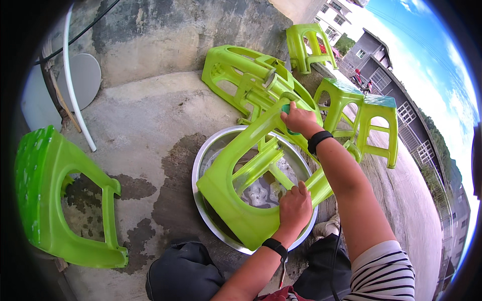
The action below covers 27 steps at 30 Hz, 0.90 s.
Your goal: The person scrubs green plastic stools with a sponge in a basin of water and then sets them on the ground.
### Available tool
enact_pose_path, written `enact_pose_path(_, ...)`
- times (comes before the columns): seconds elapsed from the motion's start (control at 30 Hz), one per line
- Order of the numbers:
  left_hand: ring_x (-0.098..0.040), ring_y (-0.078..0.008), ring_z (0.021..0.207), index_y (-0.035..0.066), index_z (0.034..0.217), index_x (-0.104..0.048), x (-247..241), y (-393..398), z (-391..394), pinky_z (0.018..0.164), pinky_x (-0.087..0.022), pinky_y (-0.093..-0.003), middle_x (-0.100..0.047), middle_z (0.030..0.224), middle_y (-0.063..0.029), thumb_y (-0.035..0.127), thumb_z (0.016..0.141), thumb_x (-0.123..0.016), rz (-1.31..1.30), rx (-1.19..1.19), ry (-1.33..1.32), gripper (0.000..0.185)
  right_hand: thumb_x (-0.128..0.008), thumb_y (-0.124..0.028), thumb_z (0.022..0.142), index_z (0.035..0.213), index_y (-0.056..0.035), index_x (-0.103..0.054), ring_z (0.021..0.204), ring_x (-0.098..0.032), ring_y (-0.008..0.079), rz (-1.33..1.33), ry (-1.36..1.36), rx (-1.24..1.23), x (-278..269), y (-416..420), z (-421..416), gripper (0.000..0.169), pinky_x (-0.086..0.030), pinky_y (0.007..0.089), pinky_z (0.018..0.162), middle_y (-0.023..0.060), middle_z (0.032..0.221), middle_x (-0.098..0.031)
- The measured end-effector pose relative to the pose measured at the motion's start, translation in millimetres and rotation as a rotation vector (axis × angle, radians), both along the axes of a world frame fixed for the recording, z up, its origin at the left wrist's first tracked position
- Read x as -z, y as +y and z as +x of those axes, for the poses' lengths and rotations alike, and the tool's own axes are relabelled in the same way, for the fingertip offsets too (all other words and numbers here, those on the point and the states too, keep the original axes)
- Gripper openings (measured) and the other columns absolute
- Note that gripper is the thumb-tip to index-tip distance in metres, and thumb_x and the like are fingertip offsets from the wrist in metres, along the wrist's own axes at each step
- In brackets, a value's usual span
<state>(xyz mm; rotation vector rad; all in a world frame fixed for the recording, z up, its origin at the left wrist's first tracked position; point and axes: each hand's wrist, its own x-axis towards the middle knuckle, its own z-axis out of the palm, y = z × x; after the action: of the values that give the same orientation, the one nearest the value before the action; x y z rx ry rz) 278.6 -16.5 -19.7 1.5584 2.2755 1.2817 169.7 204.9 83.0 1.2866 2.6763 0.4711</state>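
A lime-green plastic stool [222, 177] lies tilted on its side across a round metal basin [197, 161] that holds sudsy water [260, 193]. My left hand [295, 209] grips the stool's frame at the near right, beside the opening in its side. Farther up, near the end of one leg, my right hand [299, 118] holds a green scrubbing pad [287, 109] against the plastic. The pad is partly hidden by my fingers. Both wrists wear black bands.
A wet green stool [71, 225] stands at the left. Beyond the basin, more stools [229, 71] lie on their sides by a concrete wall [158, 41]. Other upright stools [340, 101] stand at the right. A white pipe [71, 86] leans beside a grey round board [84, 81].
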Motion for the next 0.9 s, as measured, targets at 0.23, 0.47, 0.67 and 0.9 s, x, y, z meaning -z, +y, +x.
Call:
enact_pose_path(0.23,-0.065,-0.0267,0.08,-0.002,0.116,-0.055,8,4,0,0.07,-0.052,-0.0378,-0.063,0.088,-0.0114,0.014,0.087,-0.055,0.075,-0.039,-0.069,0.033,-0.043,-0.05,0.095,0.15,-0.0017,-0.023,0.063,-0.066,0.0321,0.136,-0.318,-0.08,-39,-62,157,0.076,-0.05,0.0453,0.061,0.0143,0.07,-0.067)
enact_pose_path(0.47,-0.064,-0.0241,0.08,-0.002,0.115,-0.056,9,4,-2,0.071,-0.051,-0.0353,-0.062,0.088,-0.0093,0.014,0.086,-0.053,0.059,-0.13,0.025,0.034,-0.06,-0.049,0.087,0.152,-0.0117,-0.024,0.071,-0.064,0.0284,0.229,-0.428,-0.322,-22,-88,145,0.083,-0.048,0.0409,0.061,0.0132,0.079,-0.063)
enact_pose_path(0.67,-0.064,-0.0262,0.081,-0.005,0.117,-0.056,-1,5,4,0.071,-0.051,-0.0373,-0.063,0.088,-0.0126,0.014,0.084,-0.055,0.069,-0.063,0.056,0.038,-0.06,-0.043,0.087,0.142,-0.0113,-0.043,0.07,-0.063,0.0218,0.456,-0.402,-0.497,35,-29,28,0.065,-0.044,0.0369,0.058,0.0073,0.075,-0.062)
enact_pose_path(0.9,-0.065,-0.0249,0.078,0.0,0.104,-0.058,0,2,-14,0.068,-0.052,-0.0356,-0.063,0.085,-0.0102,0.013,0.083,-0.056,0.044,-0.036,-0.049,0.025,-0.06,-0.046,0.086,0.147,-0.0147,-0.038,0.069,-0.065,0.0247,0.408,-0.421,-0.412,21,-59,80,0.073,-0.048,0.0397,0.061,0.0103,0.078,-0.063)
